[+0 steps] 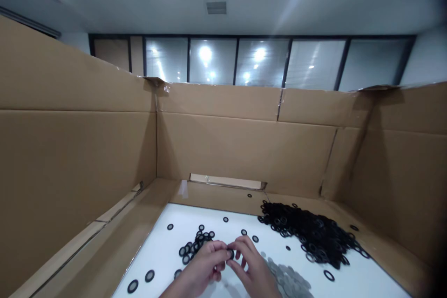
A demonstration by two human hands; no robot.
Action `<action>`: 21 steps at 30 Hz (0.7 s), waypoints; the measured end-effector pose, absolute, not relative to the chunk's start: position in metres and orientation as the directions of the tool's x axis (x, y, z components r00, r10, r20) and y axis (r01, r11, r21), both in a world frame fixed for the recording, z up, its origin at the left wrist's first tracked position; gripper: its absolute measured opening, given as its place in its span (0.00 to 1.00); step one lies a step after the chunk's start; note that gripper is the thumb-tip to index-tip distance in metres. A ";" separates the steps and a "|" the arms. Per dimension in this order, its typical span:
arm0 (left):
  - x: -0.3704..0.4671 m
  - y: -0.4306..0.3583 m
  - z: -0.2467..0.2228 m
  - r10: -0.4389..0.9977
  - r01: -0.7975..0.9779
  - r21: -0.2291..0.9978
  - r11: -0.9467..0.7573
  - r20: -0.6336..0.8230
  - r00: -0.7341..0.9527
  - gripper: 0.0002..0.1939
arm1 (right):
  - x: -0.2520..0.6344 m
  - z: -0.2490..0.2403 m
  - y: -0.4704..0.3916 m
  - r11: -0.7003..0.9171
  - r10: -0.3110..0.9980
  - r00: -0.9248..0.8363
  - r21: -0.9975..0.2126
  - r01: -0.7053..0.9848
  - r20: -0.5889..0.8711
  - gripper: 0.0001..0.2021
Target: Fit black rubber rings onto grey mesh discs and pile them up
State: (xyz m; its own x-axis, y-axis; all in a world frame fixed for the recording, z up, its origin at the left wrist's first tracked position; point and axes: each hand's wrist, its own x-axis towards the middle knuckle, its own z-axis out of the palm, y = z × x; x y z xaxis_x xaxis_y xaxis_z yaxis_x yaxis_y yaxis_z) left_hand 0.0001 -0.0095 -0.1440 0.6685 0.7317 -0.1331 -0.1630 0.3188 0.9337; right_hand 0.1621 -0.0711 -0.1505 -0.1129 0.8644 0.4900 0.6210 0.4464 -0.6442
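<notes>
Left hand (pixel 206 265) pinches a small black ring (pixel 231 254) near the middle while the right hand (pixel 254 267) meets its edge, grip hard to tell, steady fingertip work between dark-rimmed discs (pixel 182 251) left, grey discs (pixel 289 279) near right and black rings (pixel 314 233) far right.

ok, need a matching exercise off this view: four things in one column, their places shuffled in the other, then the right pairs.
Things
1. black heap
2. grey discs
3. filled rings in a cluster
4. dark ring

Places
A. on the white board, beside the left hand
B. at the fingers of both hands
C. across the board's far edge, partly on the cardboard
D. on the board, partly hidden by the right hand

Pairs: 1-C, 2-D, 3-A, 4-B
</notes>
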 end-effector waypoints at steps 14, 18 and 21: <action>0.003 -0.008 -0.150 0.735 -0.155 0.917 0.368 -0.184 0.653 0.15 | 0.153 -0.157 -0.066 0.398 0.863 -0.005 -0.673 0.623 0.505 0.12; 0.004 -0.007 -0.150 0.734 -0.157 0.920 0.359 -0.174 0.656 0.15 | 0.154 -0.156 -0.067 0.419 0.869 -0.062 -0.665 0.619 0.490 0.09; 0.004 -0.007 -0.150 0.735 -0.155 0.921 0.357 -0.174 0.656 0.14 | 0.153 -0.159 -0.066 0.380 0.866 0.013 -0.674 0.634 0.500 0.08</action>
